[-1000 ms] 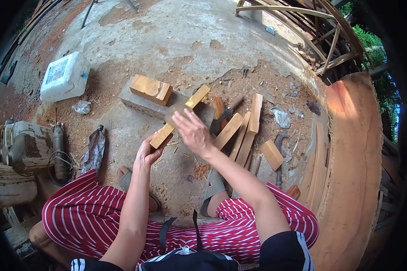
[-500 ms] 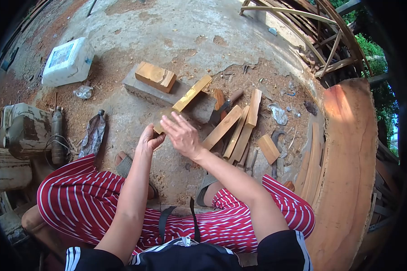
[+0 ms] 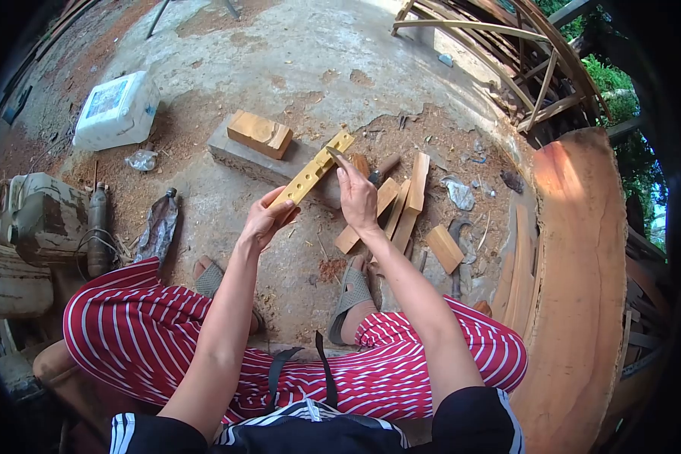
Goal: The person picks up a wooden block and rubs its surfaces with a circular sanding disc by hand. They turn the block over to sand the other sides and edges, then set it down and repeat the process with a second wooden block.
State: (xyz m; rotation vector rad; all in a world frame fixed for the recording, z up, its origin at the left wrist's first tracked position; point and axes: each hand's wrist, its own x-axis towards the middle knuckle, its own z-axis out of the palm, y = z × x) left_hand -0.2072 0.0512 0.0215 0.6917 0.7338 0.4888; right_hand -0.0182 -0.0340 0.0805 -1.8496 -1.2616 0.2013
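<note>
A yellowish wooden bar [image 3: 308,178] with several holes and notches slants up to the right. My left hand [image 3: 265,218] grips its lower end. Near the bar's upper end is my right hand [image 3: 358,195], its fingers closed on a small dark pointed tool [image 3: 336,154] whose tip touches the notched part; the rest of the tool is hidden in the hand. Behind the bar lies a grey block [image 3: 238,157] with a short wooden block [image 3: 259,134] on top.
Wooden pieces [image 3: 415,189] and a loose block [image 3: 445,249] lie on the right, beside a curved metal tool [image 3: 456,265]. A long plank [image 3: 583,287] stands at the far right. On the left are a white jug [image 3: 117,111] and a crumpled bottle [image 3: 158,231].
The bar has turned so its holed face shows. My right hand has moved right and up, away from the left hand, and now holds the small tool.
</note>
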